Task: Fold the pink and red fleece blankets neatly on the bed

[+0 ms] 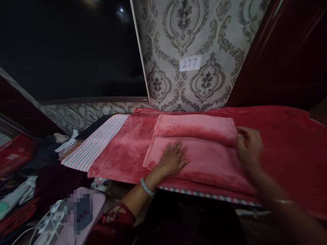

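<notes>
A pink plush blanket [201, 156] lies folded on a red cover, its far part turned over into a thick folded strip [194, 126]. My left hand [173, 158] rests flat on the near layer with its fingers spread. At the right end of the strip, my right hand [249, 146] has its fingers curled and closed at the blanket's edge. The part between those fingers is mostly hidden. The blanket's left edge looks fairly straight, and the near edge hangs close to the table's front.
A red plush cover [286, 153] spreads beneath, with a striped cloth [99, 141] at its left. Behind are a dark television [71, 51] and a patterned wall with a paper label [190, 63]. Cables and a phone [83, 212] lie on a pink surface at lower left.
</notes>
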A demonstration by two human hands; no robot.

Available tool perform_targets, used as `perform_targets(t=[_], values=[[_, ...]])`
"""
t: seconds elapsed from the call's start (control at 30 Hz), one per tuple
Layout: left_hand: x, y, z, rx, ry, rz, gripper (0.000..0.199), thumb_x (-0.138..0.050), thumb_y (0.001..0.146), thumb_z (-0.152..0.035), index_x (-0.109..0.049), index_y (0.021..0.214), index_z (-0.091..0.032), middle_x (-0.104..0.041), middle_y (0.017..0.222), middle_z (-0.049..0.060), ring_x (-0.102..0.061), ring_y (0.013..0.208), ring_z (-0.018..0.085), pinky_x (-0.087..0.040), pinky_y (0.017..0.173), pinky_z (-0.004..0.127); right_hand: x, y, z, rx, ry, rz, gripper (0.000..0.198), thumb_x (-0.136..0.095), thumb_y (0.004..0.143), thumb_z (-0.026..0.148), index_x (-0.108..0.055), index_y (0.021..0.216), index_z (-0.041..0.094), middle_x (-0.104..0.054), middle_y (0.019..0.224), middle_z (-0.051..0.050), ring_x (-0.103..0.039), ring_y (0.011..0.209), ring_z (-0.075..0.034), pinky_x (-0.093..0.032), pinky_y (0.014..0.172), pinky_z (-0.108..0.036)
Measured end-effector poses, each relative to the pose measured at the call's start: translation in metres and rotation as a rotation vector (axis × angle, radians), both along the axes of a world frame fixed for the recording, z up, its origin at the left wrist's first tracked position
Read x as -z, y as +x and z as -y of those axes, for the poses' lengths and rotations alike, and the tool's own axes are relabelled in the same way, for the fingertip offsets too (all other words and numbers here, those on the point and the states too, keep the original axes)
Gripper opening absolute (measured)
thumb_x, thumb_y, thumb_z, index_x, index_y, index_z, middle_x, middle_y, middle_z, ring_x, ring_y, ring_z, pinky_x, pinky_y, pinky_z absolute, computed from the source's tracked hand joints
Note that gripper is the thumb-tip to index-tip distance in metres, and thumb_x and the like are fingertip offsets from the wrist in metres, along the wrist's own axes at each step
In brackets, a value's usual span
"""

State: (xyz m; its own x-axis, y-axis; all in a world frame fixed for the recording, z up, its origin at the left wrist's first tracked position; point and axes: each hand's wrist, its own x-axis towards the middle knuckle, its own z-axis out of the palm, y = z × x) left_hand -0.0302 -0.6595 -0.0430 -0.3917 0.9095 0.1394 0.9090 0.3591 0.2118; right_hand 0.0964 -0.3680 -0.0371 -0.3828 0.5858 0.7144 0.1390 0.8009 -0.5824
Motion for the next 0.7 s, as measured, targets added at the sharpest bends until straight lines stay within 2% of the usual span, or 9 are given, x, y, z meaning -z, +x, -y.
perform_targets(t=[0.07,0.13,0.2,0.27,0.4,0.47,0.57,0.7], values=[[0.002,-0.001,0.005,-0.079,-0.009,-0.014,0.070,-0.044,0.098,-0.058,-0.039,0.156,-0.019,-0.029,0.165,0.020,-0.023,0.155,0.034,-0.018,0.124,0.063,0.017,0.015,0.025,-0.253,0.170,0.179,0.039,-0.045,0.094,0.037,-0.069,0.119,0.020,-0.070,0.121,-0.014,-0.061,0.116,-0.031,-0.046,0.105,-0.050],[0.001,-0.004,0.011,-0.170,-0.013,-0.035,0.073,-0.047,0.097,-0.061,-0.039,0.156,-0.019,-0.029,0.165,0.021,-0.022,0.155,0.036,-0.018,0.123,0.065,0.038,0.026,0.041,-0.342,0.237,0.394,0.046,-0.044,0.096,0.046,-0.066,0.129,0.023,-0.064,0.136,-0.014,-0.057,0.127,-0.035,-0.041,0.109,-0.057],[0.001,-0.007,0.023,-0.290,-0.016,-0.062,0.073,-0.049,0.095,-0.061,-0.041,0.155,-0.020,-0.030,0.165,0.021,-0.022,0.155,0.038,-0.019,0.122,0.066,0.056,0.032,0.045,-0.297,0.248,0.517,0.054,-0.042,0.096,0.052,-0.062,0.137,0.024,-0.057,0.147,-0.014,-0.049,0.136,-0.039,-0.036,0.111,-0.064],[0.003,-0.009,0.038,-0.419,0.003,-0.090,0.071,-0.051,0.095,-0.059,-0.045,0.153,-0.019,-0.033,0.164,0.021,-0.025,0.153,0.040,-0.022,0.121,0.066,0.066,0.034,0.044,-0.240,0.240,0.553,0.056,-0.039,0.097,0.052,-0.059,0.141,0.024,-0.053,0.151,-0.013,-0.044,0.141,-0.039,-0.034,0.112,-0.067],[0.013,-0.016,0.072,-0.582,0.197,-0.077,0.057,-0.044,0.098,-0.045,-0.056,0.143,-0.012,-0.051,0.150,0.025,-0.050,0.138,0.041,-0.040,0.111,0.062,0.066,0.030,0.040,-0.193,0.207,0.518,0.055,-0.037,0.099,0.049,-0.064,0.136,0.018,-0.058,0.145,-0.015,-0.045,0.141,-0.037,-0.035,0.114,-0.063],[0.020,-0.024,0.086,-0.591,0.377,-0.001,0.055,-0.043,0.096,-0.042,-0.060,0.136,-0.008,-0.062,0.139,0.024,-0.059,0.128,0.037,-0.045,0.109,0.057,0.062,0.030,0.039,-0.161,0.167,0.486,0.054,-0.038,0.098,0.047,-0.067,0.131,0.015,-0.062,0.140,-0.017,-0.049,0.138,-0.037,-0.038,0.114,-0.060],[0.026,-0.041,0.098,-0.624,0.632,0.195,0.059,-0.050,0.090,-0.048,-0.062,0.131,-0.008,-0.067,0.132,0.021,-0.061,0.125,0.036,-0.045,0.111,0.054,0.060,0.039,0.034,-0.043,0.065,0.437,0.051,-0.044,0.094,0.045,-0.070,0.126,0.016,-0.065,0.134,-0.018,-0.057,0.129,-0.036,-0.045,0.108,-0.057],[0.023,-0.055,0.098,-0.716,0.731,0.497,0.064,-0.062,0.080,-0.056,-0.064,0.130,-0.015,-0.068,0.134,0.013,-0.059,0.127,0.039,-0.046,0.112,0.054,0.061,0.067,0.031,0.126,-0.082,0.329,0.046,-0.048,0.090,0.045,-0.074,0.119,0.019,-0.075,0.113,-0.015,-0.068,0.104,-0.032,-0.054,0.095,-0.051]])
